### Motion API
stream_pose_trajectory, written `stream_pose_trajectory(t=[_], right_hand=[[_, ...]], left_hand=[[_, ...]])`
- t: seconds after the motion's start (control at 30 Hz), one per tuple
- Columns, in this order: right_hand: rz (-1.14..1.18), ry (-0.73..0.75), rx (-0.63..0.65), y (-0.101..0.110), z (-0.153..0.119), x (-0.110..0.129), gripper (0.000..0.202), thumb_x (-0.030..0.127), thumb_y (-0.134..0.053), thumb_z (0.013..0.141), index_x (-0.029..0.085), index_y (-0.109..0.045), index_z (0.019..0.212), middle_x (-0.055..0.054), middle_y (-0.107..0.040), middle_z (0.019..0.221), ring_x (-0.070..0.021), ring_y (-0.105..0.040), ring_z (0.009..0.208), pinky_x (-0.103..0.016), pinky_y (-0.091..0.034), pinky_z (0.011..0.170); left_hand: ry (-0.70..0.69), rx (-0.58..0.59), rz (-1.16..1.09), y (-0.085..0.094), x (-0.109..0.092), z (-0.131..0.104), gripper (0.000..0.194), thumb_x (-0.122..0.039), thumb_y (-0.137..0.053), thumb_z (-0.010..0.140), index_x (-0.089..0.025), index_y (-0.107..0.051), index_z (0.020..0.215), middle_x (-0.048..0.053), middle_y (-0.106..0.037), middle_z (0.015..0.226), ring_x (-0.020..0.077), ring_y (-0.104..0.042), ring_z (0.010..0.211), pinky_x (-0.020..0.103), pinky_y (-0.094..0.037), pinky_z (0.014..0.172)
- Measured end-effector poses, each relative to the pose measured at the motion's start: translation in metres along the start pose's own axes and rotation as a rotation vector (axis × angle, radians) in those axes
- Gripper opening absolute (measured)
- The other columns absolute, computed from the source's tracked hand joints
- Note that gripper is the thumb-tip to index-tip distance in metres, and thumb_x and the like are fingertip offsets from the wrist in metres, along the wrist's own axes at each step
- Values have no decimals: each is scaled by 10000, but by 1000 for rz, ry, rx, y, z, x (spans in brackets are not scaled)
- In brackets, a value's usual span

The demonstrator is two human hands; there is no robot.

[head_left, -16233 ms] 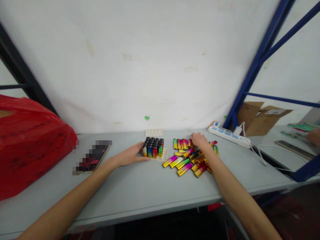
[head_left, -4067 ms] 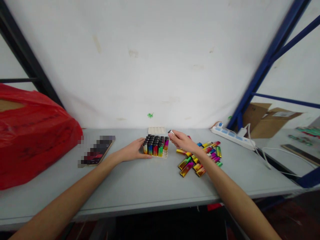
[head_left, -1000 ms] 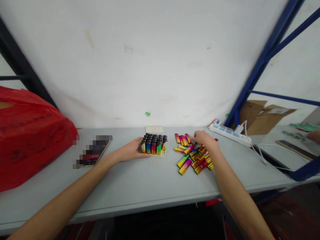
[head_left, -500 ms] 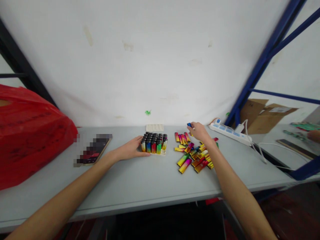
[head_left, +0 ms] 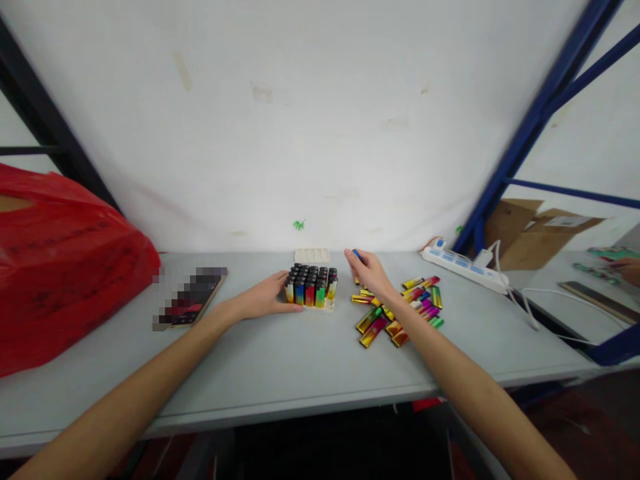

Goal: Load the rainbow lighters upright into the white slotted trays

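Observation:
Several lighters [head_left: 311, 293] with black tops and shiny multicoloured bodies stand upright in rows in a cream tray [head_left: 329, 307]. My left hand [head_left: 267, 295] is curled round the left side of this block, thumb along the front and fingers behind. My right hand [head_left: 367, 270] is closed in a pinch on a lighter, just right of the tray; only its blue end [head_left: 356, 254] shows, the rest hidden by my fingers. Below and right of that hand lies a loose pile of shiny lighters [head_left: 370, 330], partly covered by my right forearm.
Against the wall lies a second cream tray [head_left: 313, 255]. A phone [head_left: 197, 297] and a red plastic bag [head_left: 75, 267] are on the left. To the right are a white power strip [head_left: 465, 269] with cables, a blue rack post [head_left: 505, 167] and a cardboard box [head_left: 545, 233].
My right hand has moved left, from above the pile toward the standing lighters, carrying the blue-ended lighter. My left hand keeps its place at the tray.

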State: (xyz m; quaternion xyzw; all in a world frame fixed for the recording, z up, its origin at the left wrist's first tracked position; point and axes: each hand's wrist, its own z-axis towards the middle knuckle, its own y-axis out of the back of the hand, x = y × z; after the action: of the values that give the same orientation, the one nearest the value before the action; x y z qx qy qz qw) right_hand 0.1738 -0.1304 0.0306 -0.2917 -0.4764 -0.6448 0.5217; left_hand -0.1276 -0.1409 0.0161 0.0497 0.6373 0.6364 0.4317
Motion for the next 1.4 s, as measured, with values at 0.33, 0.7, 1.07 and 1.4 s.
stream_pose_trajectory(t=[0.33, 0.7, 1.07, 1.4], right_hand=[[-266, 83, -58, -9, -10, 11, 458, 579, -453, 934, 246, -423, 621, 29, -442, 561, -143, -429, 587, -290, -320, 597], [-355, 161, 27, -10, -17, 22, 404, 464, -465, 945, 236, -420, 614, 36, -413, 572, -138, -417, 598, -286, -286, 612], [-518, 194, 107, -4, -16, 23, 420, 545, -568, 992, 218, -519, 734, 32, -535, 648, -138, -443, 634, -270, -282, 622], [-519, 193, 164, -5, -14, 17, 372, 516, -568, 1015, 229, -540, 779, 7, -609, 712, -163, -522, 685, -277, -318, 652]], left_hand=[[17, -2, 4, 0, 2, 0, 883, -694, -808, 812, -211, -559, 1508, 130, -627, 1496, 384, -596, 1370, 483, -441, 1222], [-3, -8, 2, -1, 4, -1, 867, -701, -794, 827, -222, -552, 1507, 125, -630, 1500, 371, -600, 1370, 474, -457, 1208], [12, -8, -9, -1, 3, -1, 868, -689, -810, 812, -217, -565, 1498, 124, -649, 1465, 371, -614, 1348, 471, -460, 1203], [26, -10, -20, -1, 4, -1, 849, -697, -812, 797, -219, -593, 1464, 128, -649, 1467, 378, -610, 1354, 483, -447, 1218]])
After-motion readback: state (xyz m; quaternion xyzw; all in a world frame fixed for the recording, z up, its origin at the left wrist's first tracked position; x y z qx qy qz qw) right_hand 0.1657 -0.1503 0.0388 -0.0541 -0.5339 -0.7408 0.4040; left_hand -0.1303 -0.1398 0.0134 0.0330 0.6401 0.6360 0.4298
